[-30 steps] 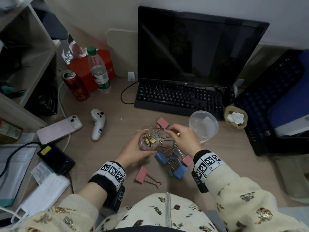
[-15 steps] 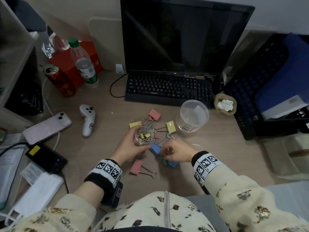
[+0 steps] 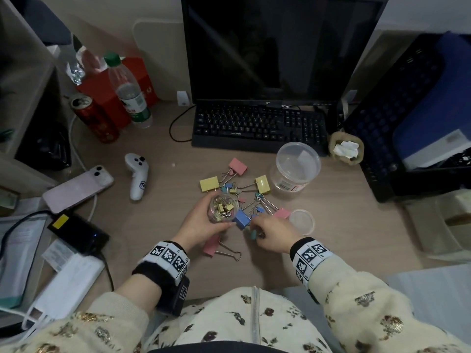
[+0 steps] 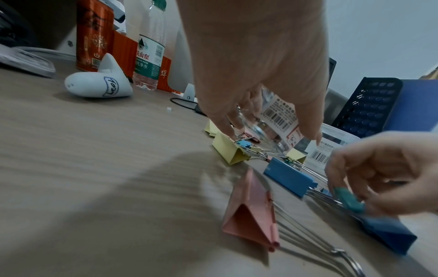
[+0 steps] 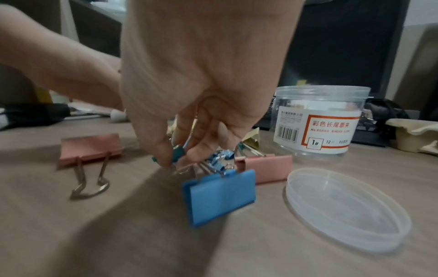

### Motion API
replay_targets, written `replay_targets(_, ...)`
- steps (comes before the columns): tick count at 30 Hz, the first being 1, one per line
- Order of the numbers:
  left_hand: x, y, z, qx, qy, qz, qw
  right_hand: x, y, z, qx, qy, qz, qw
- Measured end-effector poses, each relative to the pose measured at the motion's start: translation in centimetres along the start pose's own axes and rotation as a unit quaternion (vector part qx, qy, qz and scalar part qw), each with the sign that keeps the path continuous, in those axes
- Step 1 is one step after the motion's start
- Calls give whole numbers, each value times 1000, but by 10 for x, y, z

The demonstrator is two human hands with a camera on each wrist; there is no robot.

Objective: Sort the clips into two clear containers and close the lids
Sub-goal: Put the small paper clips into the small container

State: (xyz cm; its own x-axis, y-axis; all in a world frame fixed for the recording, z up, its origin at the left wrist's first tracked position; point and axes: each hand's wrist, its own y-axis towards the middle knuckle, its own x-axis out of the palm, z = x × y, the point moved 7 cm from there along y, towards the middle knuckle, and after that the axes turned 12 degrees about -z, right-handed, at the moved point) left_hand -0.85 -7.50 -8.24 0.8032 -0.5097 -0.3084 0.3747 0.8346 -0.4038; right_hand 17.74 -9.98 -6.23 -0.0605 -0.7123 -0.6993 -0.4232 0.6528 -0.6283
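The right hand [image 3: 274,231] pinched a small teal clip [image 5: 177,152] between thumb and fingertips, low over the worktop [image 3: 158,212] at the near edge of the clip pile. Just beside it lay a large blue clip [image 5: 219,196], a pink one [image 5: 267,168] behind that, and a loose clear lid [image 3: 302,221] to the right. The left hand [image 3: 201,226] curled round a small clear container [image 3: 223,208], open-topped and already partly filled with little clips, held next to the pile. Further out sat the larger clear container [image 3: 294,170], upright, with what looked like a lid resting on it and no clips showing inside. Around the pile lay big yellow clips [image 3: 209,184] and another pink clip [image 3: 211,247] near the left wrist. The small clips looked light, stiff and slippery, likely best pinched across the painted body; the wire handles tangle with neighbours, so lifting by them risked dragging others along. The large ones probably wanted a grip on the folded back. Much of the sorting seemed yet undone.
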Motion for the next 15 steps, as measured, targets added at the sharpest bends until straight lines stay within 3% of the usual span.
replay_targets(5,2,2,0,10,11,6,1000,-54,-12,1,-24,167,182,969)
replay_targets(8,9,6,8,23,8,-2,1000,-68,-13,-18,-92,214,179,956)
replay_targets(11,12,9,11,27,0,-15,1000,-75,-13,-24,-114,234,176,949)
replay_targets(15,6,9,10,24,-1,-1,1000,-77,-14,14,-30,242,240,940)
